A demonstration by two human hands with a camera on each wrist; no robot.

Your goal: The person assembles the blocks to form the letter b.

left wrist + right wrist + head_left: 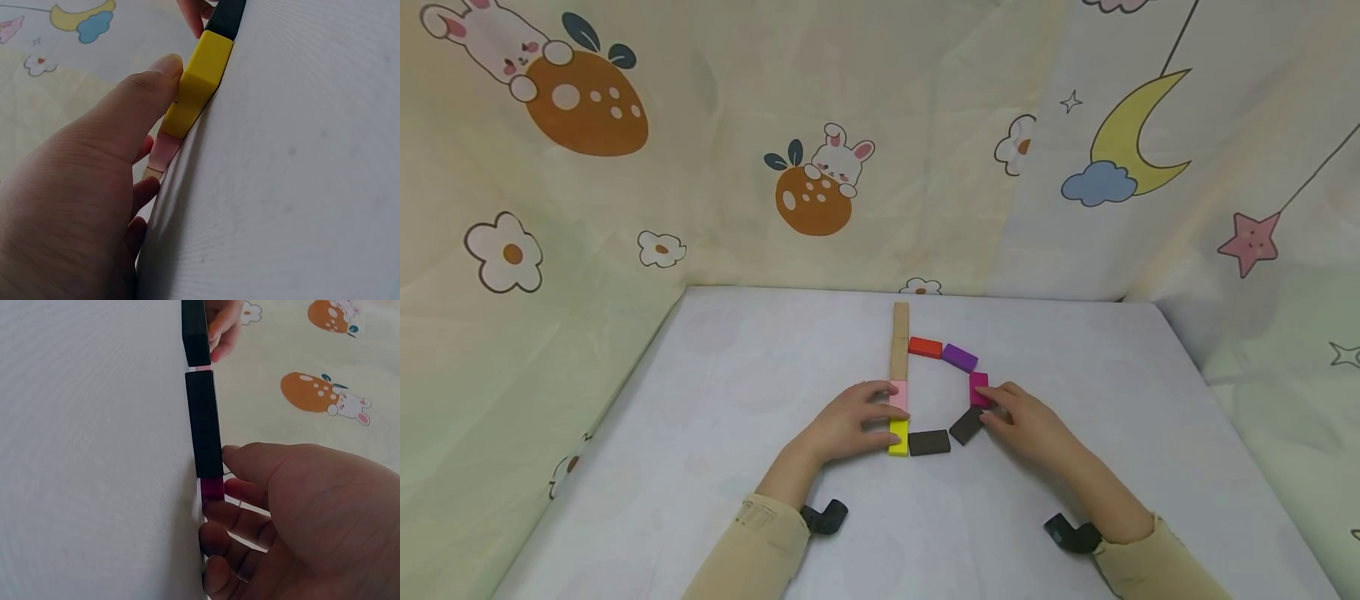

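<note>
Small blocks lie end to end on the white table in a D-shaped outline. My left hand (pixel 850 423) rests at its straight side, fingertips on the pink block (pixel 898 400) and thumb on the yellow block (pixel 898 448). In the left wrist view the thumb touches the edge of the yellow block (pixel 203 69). On the curved side, my right hand (pixel 1030 421) has a fingertip on the magenta block (pixel 977 381) and its thumb at the slanted black block (pixel 966 426). The right wrist view shows that thumb beside the black block (pixel 205 425).
Two plain wooden blocks (pixel 900 358) extend the straight side toward the back. A red block (pixel 926 347) and a purple block (pixel 960 357) form the upper curve; another black block (pixel 929 442) lies along the bottom. Patterned cloth (pixel 715 167) hangs behind the table (pixel 737 350).
</note>
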